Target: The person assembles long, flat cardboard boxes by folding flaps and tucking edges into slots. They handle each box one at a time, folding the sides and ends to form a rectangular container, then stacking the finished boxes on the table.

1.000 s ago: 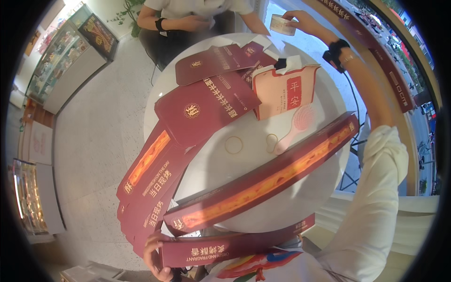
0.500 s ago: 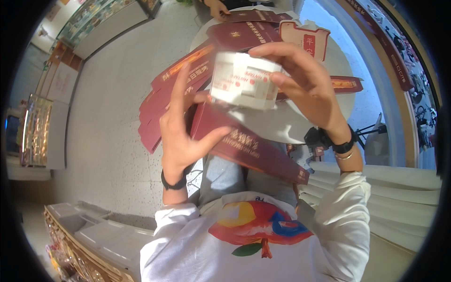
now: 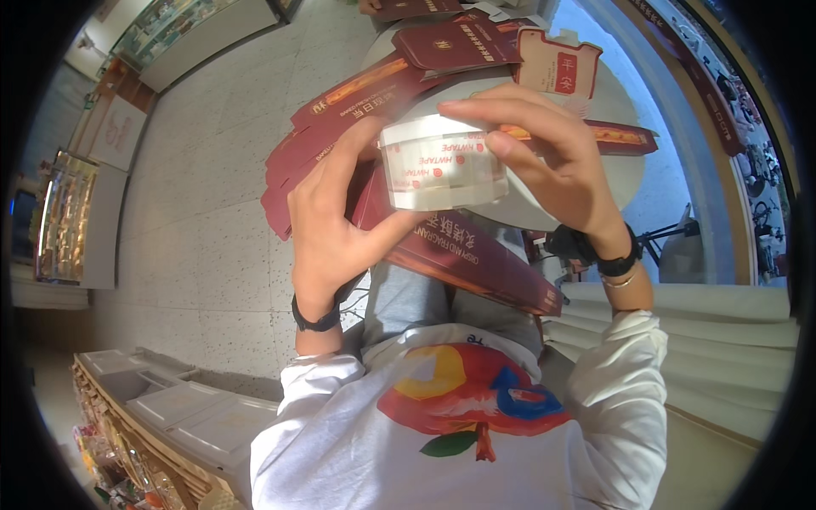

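A thick roll of clear packing tape with red print is held up in front of me, above the table's near edge. On its left, my left hand curls around the roll, fingertips at its upper left edge and thumb beneath. My right hand grips the right side, with a forefinger along the top and the thumb on the side wall. Below the roll lies a long burgundy paper box, reaching over my lap. Flat burgundy cartons fan out behind my left hand.
Under the cartons stands a round white table. A beige card with a red panel and another burgundy carton lie on its right side. Another person's hand shows at the far edge. Pale curtains hang to the right.
The roll has turned, its printed side now facing me more plainly. My left fingers have closed in on its left side. The other person's hand has drawn back toward the upper edge.
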The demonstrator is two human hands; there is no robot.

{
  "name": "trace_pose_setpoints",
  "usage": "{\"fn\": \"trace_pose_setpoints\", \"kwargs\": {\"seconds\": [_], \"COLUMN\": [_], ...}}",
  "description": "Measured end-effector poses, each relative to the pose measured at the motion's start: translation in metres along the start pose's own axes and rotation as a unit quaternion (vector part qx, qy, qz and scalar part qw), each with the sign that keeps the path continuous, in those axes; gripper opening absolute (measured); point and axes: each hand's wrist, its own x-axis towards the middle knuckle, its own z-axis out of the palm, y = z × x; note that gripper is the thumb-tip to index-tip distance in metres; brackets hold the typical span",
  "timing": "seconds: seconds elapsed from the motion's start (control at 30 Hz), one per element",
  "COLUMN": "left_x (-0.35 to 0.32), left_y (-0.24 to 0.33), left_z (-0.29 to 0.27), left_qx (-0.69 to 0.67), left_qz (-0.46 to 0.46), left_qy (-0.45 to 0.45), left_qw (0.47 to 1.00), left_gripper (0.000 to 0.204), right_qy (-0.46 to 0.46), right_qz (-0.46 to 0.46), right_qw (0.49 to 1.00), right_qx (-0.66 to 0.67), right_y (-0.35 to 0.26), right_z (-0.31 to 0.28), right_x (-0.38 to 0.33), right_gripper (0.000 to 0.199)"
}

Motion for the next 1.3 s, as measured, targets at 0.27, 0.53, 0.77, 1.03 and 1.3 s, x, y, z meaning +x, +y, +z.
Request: {"fn": "trace_pose_setpoints", "kwargs": {"seconds": [0.27, 0.53, 0.77, 1.03, 1.3], "left_x": [-0.005, -0.002, -0.001, -0.004, -0.003], "left_y": [0.017, 0.036, 0.042, 0.046, 0.051], "left_z": [0.007, 0.014, 0.015, 0.013, 0.011], "left_qx": [0.061, 0.086, 0.088, 0.078, 0.092], "left_qz": [-0.015, 0.036, -0.007, -0.060, -0.058], "left_qy": [0.024, 0.034, 0.004, -0.029, -0.039], "left_qw": [0.998, 0.995, 0.996, 0.995, 0.993], "left_gripper": [0.068, 0.064, 0.067, 0.076, 0.074], "right_qy": [0.068, 0.068, 0.100, 0.148, 0.159], "right_qz": [-0.155, -0.038, -0.099, -0.094, -0.124], "right_qw": [0.948, 0.962, 0.945, 0.945, 0.931], "right_qx": [-0.268, -0.263, -0.296, -0.277, -0.303], "right_y": [-0.001, -0.022, -0.014, -0.005, -0.005], "right_z": [-0.005, -0.005, -0.011, -0.009, -0.009], "right_x": [-0.004, -0.016, -0.019, -0.022, -0.023], "right_gripper": [0.031, 0.028, 0.031, 0.025, 0.020]}}
